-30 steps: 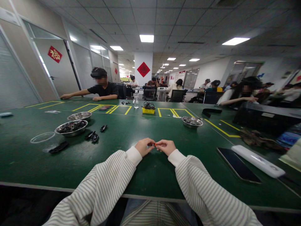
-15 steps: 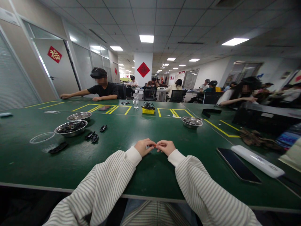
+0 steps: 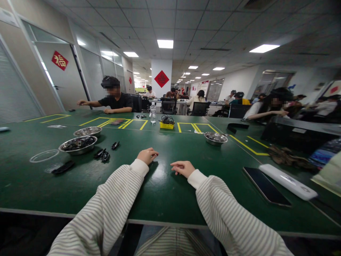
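Observation:
Over the middle of the green table (image 3: 160, 199), my left hand (image 3: 147, 155) pinches a small reddish piece (image 3: 157, 154) at its fingertips, too small to name. My right hand (image 3: 184, 168) is apart from it, index finger stretched out and the other fingers loosely bent, with nothing visible in them. Left of my left hand lie several small black plastic parts (image 3: 102, 155). Beyond them stands a steel bowl (image 3: 77, 152) full of dark parts, with a second steel bowl (image 3: 87, 131) behind it. Another steel bowl (image 3: 215, 138) with small pieces stands at the far right.
A phone (image 3: 267, 186) and a white power bank (image 3: 289, 182) lie at my right. A clear ring-shaped lid (image 3: 44, 156) rests at the left. Farther back are a yellow box (image 3: 166, 125) of black cables and a water bottle (image 3: 152, 113). Co-workers sit across and to the right.
My hands were together, fingertips meeting at a small orange-red piece. They have parted: the left has moved left and forward with the piece, and the right has let go and stayed near its place.

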The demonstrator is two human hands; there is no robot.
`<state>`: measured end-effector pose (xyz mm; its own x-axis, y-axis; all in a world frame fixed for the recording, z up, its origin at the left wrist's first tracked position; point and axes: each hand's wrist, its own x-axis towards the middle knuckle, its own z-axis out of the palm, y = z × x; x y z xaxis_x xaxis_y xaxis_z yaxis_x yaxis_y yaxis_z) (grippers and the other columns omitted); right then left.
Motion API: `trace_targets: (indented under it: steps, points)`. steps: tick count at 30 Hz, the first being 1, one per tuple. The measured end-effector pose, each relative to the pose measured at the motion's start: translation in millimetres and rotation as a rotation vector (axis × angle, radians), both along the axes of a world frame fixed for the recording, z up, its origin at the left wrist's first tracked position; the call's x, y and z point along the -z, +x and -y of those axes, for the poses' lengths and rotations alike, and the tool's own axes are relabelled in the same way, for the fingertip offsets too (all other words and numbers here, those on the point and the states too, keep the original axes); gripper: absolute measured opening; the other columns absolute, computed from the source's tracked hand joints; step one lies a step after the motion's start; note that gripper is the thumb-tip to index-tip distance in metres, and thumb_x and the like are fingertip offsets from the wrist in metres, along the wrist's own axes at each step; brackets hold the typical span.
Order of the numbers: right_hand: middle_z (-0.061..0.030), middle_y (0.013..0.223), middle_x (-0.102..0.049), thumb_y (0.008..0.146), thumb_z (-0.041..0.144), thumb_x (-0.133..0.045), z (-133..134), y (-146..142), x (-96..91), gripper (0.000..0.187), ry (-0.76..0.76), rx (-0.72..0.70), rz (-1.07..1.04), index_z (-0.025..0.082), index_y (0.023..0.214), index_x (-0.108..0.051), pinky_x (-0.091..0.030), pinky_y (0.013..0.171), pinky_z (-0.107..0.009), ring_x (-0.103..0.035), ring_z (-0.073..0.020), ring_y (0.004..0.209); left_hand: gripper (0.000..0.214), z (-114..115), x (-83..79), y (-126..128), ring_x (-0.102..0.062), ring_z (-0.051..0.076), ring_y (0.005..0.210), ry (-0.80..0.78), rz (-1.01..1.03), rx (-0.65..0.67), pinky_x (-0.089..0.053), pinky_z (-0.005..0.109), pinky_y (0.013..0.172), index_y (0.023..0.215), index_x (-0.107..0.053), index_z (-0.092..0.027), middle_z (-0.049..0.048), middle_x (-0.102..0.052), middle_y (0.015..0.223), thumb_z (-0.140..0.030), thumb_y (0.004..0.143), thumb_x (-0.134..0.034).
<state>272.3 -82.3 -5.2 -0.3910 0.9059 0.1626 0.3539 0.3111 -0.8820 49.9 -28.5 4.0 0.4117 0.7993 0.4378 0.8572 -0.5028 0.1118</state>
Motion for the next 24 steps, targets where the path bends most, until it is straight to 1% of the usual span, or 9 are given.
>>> trace_targets:
  steps: [3,6,9,12,18,21,24]
  points:
    - [-0.0080,0.071,-0.063,0.063,0.026,-0.052,-1.4,0.9,1.1,0.031,0.004,-0.004,0.022,0.009,0.088,-0.060,-0.045,0.051,-0.022,-0.056,-0.0097,0.049,0.023,-12.9,-1.6,-30.6,-0.054,0.015,0.074,-0.026,-0.078,-0.229,-0.040,0.024,0.062,0.086,-0.060,-0.029,-0.0002,-0.057,0.089,-0.032,0.073,-0.041]
    - [-0.0072,0.069,-0.063,0.063,0.026,-0.052,-3.9,1.8,3.3,0.028,0.015,-0.027,0.045,0.010,0.085,-0.061,-0.046,0.054,-0.023,-0.056,-0.0097,0.050,0.024,-21.5,-1.5,-57.6,-0.053,0.019,0.078,-0.101,-0.118,-0.432,-0.040,0.026,0.062,0.086,-0.060,-0.030,0.0009,-0.056,0.091,-0.033,0.070,-0.042]
    - [-0.0069,0.068,-0.063,0.063,0.026,-0.051,-4.9,1.8,4.0,0.027,0.023,-0.038,0.064,0.010,0.083,-0.061,-0.046,0.056,-0.023,-0.056,-0.0098,0.050,0.025,-25.6,-0.4,-71.5,-0.052,0.020,0.081,-0.178,-0.101,-0.556,-0.041,0.026,0.063,0.088,-0.059,-0.031,0.0017,-0.057,0.093,-0.034,0.070,-0.042]
    - [-0.0072,0.068,-0.063,0.064,0.025,-0.051,-3.8,1.2,2.4,0.027,0.039,-0.038,0.088,0.009,0.084,-0.061,-0.046,0.056,-0.023,-0.056,-0.0099,0.050,0.026,-26.8,0.4,-72.4,-0.052,0.020,0.082,-0.221,-0.096,-0.593,-0.041,0.026,0.064,0.090,-0.058,-0.032,0.0022,-0.056,0.095,-0.034,0.069,-0.042]
    - [-0.0059,0.069,-0.064,0.064,0.026,-0.050,-1.7,1.2,0.2,0.024,0.083,-0.025,0.146,0.012,0.080,-0.063,-0.046,0.056,-0.022,-0.056,-0.0100,0.051,0.027,-28.1,3.9,-68.8,-0.051,0.020,0.082,-0.213,-0.092,-0.584,-0.041,0.028,0.065,0.092,-0.058,-0.032,0.0037,-0.054,0.096,-0.034,0.070,-0.041]
    - [-0.0059,0.069,-0.064,0.065,0.026,-0.050,-1.9,1.8,0.5,0.024,0.091,-0.029,0.156,0.012,0.080,-0.063,-0.046,0.055,-0.022,-0.056,-0.0104,0.051,0.026,-29.0,5.6,-70.9,-0.049,0.020,0.084,-0.173,-0.080,-0.555,-0.041,0.027,0.063,0.090,-0.059,-0.031,0.0038,-0.054,0.095,-0.034,0.070,-0.042]
    - [-0.0054,0.069,-0.064,0.065,0.026,-0.049,-1.8,2.3,0.0,0.024,0.091,-0.034,0.162,0.013,0.080,-0.063,-0.046,0.055,-0.022,-0.057,-0.0106,0.052,0.023,-28.8,5.6,-72.5,-0.046,0.021,0.087,-0.099,-0.094,-0.512,-0.041,0.026,0.063,0.084,-0.062,-0.028,0.0042,-0.055,0.093,-0.033,0.069,-0.045]
